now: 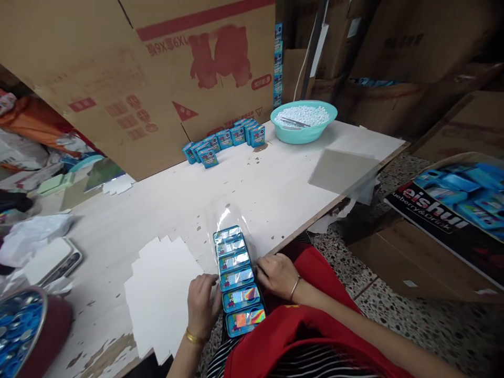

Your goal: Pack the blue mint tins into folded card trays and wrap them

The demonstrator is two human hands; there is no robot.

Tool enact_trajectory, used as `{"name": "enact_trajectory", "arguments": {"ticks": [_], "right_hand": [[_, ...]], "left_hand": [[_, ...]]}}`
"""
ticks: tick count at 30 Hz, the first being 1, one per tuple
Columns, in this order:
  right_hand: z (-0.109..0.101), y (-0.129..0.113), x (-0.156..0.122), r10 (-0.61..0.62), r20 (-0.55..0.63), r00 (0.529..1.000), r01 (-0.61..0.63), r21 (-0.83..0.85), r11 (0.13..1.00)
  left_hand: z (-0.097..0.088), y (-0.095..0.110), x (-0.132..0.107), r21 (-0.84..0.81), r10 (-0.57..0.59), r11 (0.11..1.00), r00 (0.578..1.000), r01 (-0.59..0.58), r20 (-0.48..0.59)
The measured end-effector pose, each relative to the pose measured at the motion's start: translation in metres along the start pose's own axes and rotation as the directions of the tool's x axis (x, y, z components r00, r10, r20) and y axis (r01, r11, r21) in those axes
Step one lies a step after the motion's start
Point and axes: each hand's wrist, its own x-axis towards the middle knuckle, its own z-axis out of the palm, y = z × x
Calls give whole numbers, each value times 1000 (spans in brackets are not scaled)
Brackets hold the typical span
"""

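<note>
A column of several small blue tins (235, 278) with shiny, colourful lids runs from the table top over its front edge towards my lap. Clear plastic film, seemingly a bag (227, 214), surrounds them and stretches loosely past the far end. On the left side, my left hand (202, 307) has bent fingers closed at the film's edge beside the tins. My right hand (279, 274), fingers curled, is closed against the opposite edge at the table front. The fingertips of both hands are partly hidden, so their exact hold on the film is hard to see.
White cards (163, 294) lie fanned out to the left. A red tub (55, 325) of blue pieces stands front left, near a white scale (55, 260). Small blue boxes (224, 139) line the back before a large carton (165, 68); a turquoise basin (303, 135) holds white pellets.
</note>
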Motion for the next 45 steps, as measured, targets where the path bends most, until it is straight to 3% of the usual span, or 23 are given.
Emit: {"name": "enact_trajectory", "arguments": {"ticks": [5,9,18,23,27,31,34,36,38,40,42,44,45], "right_hand": [[7,-2,-1,16,18,1000,-16,-16,1000],[12,1,-5,-75,78,994,77,-28,997],[15,8,-25,-267,155,951,268,14,963],[8,17,-42,-326,259,909,308,108,945],[-1,25,-54,-409,351,843,366,184,912],[-4,25,-59,-447,310,839,386,240,891],[-13,27,-46,-351,215,911,304,226,926],[-22,36,-25,-185,118,976,163,176,971],[-29,52,-2,24,34,999,-30,160,987],[-32,72,17,212,-15,977,-204,215,955],[-30,89,24,345,-68,936,-297,370,880],[-25,96,21,459,-103,883,-310,606,732],[-23,94,17,504,-101,858,-288,717,635]], "left_hand": [[7,2,0,152,-84,986,995,75,57],[10,5,-4,222,-61,974,994,40,91],[-8,19,-25,152,40,986,978,-72,203],[-4,31,-55,94,96,989,979,-114,181],[1,36,-74,-8,226,974,965,-227,136],[-7,44,-67,-114,273,961,938,-253,216],[-8,54,-38,-74,218,976,952,-207,213],[3,62,-8,-25,179,984,970,-177,162],[22,72,22,15,146,989,984,-148,106],[42,83,44,16,155,987,981,-157,114],[53,92,57,-63,260,966,945,-252,198],[52,90,63,-191,341,933,917,-304,207],[47,84,65,-232,309,933,942,-274,130]]}}
